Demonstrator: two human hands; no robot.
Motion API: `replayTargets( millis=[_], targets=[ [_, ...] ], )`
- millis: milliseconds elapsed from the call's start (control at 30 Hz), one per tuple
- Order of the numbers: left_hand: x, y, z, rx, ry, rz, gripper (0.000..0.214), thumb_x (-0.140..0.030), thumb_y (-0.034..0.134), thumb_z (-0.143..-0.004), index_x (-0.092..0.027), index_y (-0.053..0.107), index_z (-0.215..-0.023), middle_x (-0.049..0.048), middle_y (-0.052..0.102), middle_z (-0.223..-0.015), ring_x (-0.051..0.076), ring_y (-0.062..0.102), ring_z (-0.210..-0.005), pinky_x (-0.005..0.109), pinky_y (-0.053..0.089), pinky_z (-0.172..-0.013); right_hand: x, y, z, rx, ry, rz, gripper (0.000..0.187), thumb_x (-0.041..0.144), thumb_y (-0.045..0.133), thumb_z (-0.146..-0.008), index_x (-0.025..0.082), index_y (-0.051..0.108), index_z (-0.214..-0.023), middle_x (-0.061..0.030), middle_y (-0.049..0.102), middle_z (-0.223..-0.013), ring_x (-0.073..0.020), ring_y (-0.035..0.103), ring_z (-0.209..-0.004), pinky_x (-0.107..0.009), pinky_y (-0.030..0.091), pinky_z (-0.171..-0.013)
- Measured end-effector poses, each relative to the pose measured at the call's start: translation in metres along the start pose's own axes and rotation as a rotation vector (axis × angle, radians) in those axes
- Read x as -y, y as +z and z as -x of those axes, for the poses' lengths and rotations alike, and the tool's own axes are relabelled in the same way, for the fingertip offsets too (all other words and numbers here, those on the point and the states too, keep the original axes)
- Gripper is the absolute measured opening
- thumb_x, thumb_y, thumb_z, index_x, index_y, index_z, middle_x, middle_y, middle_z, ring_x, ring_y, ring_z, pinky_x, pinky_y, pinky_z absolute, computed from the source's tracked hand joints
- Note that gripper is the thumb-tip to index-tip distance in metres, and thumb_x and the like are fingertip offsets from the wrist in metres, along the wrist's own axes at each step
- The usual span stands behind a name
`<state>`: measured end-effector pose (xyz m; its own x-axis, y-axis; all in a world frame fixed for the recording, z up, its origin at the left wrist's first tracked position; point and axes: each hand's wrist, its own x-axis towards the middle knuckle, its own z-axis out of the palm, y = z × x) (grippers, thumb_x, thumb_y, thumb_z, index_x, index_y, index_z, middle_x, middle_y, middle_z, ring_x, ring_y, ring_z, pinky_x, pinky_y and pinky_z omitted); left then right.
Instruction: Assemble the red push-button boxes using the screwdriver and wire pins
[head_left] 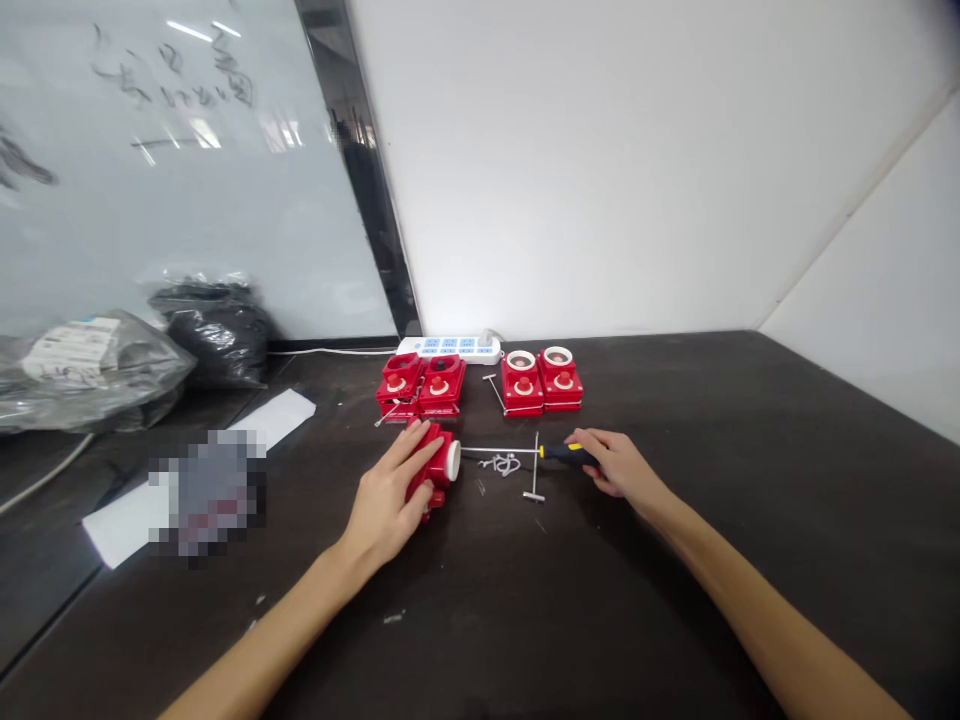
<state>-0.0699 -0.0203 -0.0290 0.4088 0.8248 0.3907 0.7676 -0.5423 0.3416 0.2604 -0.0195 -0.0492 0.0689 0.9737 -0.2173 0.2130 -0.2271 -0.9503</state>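
From the head view, a dark counter point(720, 500) in a corner of white walls, both bare arms reaching in from below. Left hand point(388, 505) closed over a red plastic box point(427, 462), fingers point(409, 445) draped across its top. The box lying on its side, a white round cap point(452, 461) facing right: a hold apparently meant to pin it steady and present that end. Right hand point(619, 467) curled at the end of a screwdriver point(568, 454) with a yellow-and-black handle, touching the handle, though whether fully closed on it, impossible to tell. Its shaft lying level and pointing left at the white round cap, tip just short of it, apparently lined up with that end. Under the shaft, a small metal T-shaped pin point(535, 470); just left of that, a tangle of thin wire point(501, 464). Further back, two pairs of red boxes in a tidy row, the left pair point(420, 385) with dark openings, the right pair point(540, 380) with white rings, probably grouped by state. Behind them, a white power strip point(448, 347). Off to the left, a white paper sheet point(277, 418), a pixelated patch point(206, 497) and plastic bags point(90, 370).
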Motion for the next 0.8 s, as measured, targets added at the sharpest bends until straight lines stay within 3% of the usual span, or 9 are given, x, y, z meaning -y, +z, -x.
replayTargets(
  millis=[133,233,333,467,533,700,800],
  targets=[
    [-0.001,-0.001,-0.001,-0.001,-0.011,-0.009,0.05,-0.027,0.044,-0.088,-0.017,0.054,-0.136,0.0065,0.042,-0.151,0.028,0.036,-0.141,0.049,0.034,-0.114,-0.003,-0.01,-0.002,0.094,-0.159,0.045,0.039,0.045,0.057,-0.084,0.021,0.056,-0.115,0.0051,0.051,-0.064,-0.0079,0.042,-0.043,-0.021,0.033,-0.042],
    [-0.001,-0.001,-0.001,0.001,-0.019,-0.023,0.05,-0.026,0.043,-0.088,-0.016,0.055,-0.135,0.007,0.043,-0.15,0.028,0.036,-0.14,0.048,0.034,-0.114,-0.006,-0.015,-0.004,0.095,-0.359,0.199,0.032,0.032,0.06,-0.081,0.023,0.06,-0.112,-0.0004,0.062,-0.083,-0.0147,0.058,-0.067,-0.03,0.048,-0.067],
    [-0.001,-0.001,-0.001,0.001,-0.024,-0.029,0.05,-0.027,0.044,-0.087,-0.015,0.056,-0.134,0.0079,0.043,-0.15,0.029,0.038,-0.139,0.049,0.035,-0.113,-0.008,-0.014,-0.005,0.057,-0.47,0.298,0.026,0.025,0.063,-0.076,0.023,0.066,-0.102,-0.0042,0.066,-0.102,-0.0214,0.06,-0.096,-0.038,0.045,-0.089],
    [0.0,-0.002,-0.001,0.001,-0.025,-0.03,0.05,-0.027,0.044,-0.087,-0.017,0.056,-0.134,0.0065,0.044,-0.15,0.029,0.039,-0.139,0.05,0.036,-0.113,-0.008,-0.006,-0.004,0.038,-0.289,0.224,0.032,0.041,0.049,-0.088,0.021,0.066,-0.107,-0.0041,0.064,-0.089,-0.0169,0.058,-0.068,-0.03,0.049,-0.06],
    [0.001,-0.001,-0.002,0.001,-0.023,-0.028,0.05,-0.027,0.045,-0.087,-0.017,0.056,-0.134,0.0063,0.044,-0.15,0.029,0.039,-0.139,0.05,0.035,-0.113,-0.009,-0.005,-0.005,0.0,-0.275,0.218,0.035,0.043,0.044,-0.091,0.021,0.066,-0.108,-0.0046,0.063,-0.088,-0.0159,0.056,-0.064,-0.029,0.047,-0.054],
    [0.0,-0.002,-0.002,0.003,-0.021,-0.026,0.051,-0.026,0.045,-0.086,-0.018,0.056,-0.135,0.0061,0.044,-0.15,0.029,0.039,-0.139,0.05,0.035,-0.113,-0.008,-0.011,-0.009,-0.032,-0.573,0.284,0.026,0.03,0.057,-0.086,0.024,0.07,-0.107,-0.0066,0.066,-0.101,-0.0211,0.062,-0.096,-0.038,0.047,-0.089],
    [0.0,-0.002,-0.001,0.007,-0.021,-0.016,0.051,-0.027,0.045,-0.086,-0.018,0.055,-0.135,0.0056,0.044,-0.15,0.029,0.039,-0.138,0.052,0.035,-0.112,-0.01,-0.013,-0.011,-0.01,-0.58,0.242,0.027,0.027,0.062,-0.081,0.024,0.071,-0.107,-0.0068,0.067,-0.109,-0.0222,0.062,-0.102,-0.041,0.044,-0.096]
  ],
)
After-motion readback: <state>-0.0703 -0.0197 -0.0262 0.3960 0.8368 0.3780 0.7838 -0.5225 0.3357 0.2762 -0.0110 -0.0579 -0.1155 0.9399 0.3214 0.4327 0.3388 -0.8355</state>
